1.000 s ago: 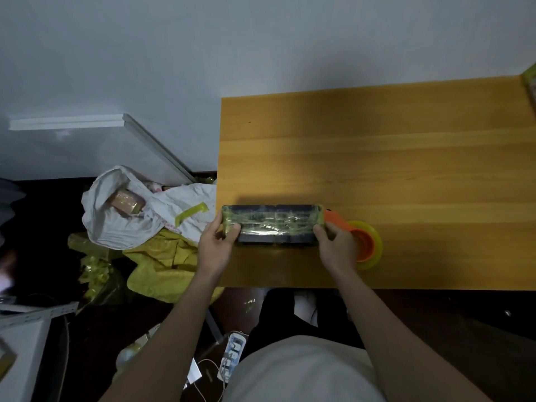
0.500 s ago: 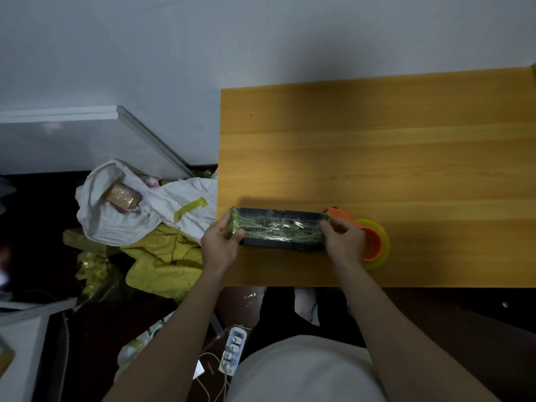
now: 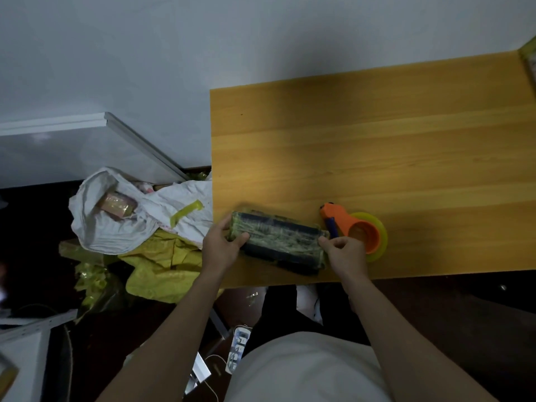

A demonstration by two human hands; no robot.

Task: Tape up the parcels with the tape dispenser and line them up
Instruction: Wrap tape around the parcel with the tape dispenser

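Lying near the front left corner of the yellow wooden table (image 3: 377, 134), the long dark parcel wrapped in clear greenish tape (image 3: 278, 245) has its long axis running from left to right, a little tilted so that its right end sits nearer to the person. The left hand (image 3: 222, 250) grips the left end, with the thumb over the top and the fingers curled round the side. The right hand (image 3: 345, 256) pinches the right end with curled fingers, maybe a loose end of tape, though I cannot tell this. The orange plastic tape dispenser with a yellow-green roll (image 3: 358, 230) rests on the table just beside the right hand, so this hand is the nearer one to take it. On the floor to the left, a crumpled white plastic bag (image 3: 121, 224) stands open and holds a small tan packet (image 3: 116, 204); beneath it lies crumpled yellow wrapping (image 3: 162, 265).
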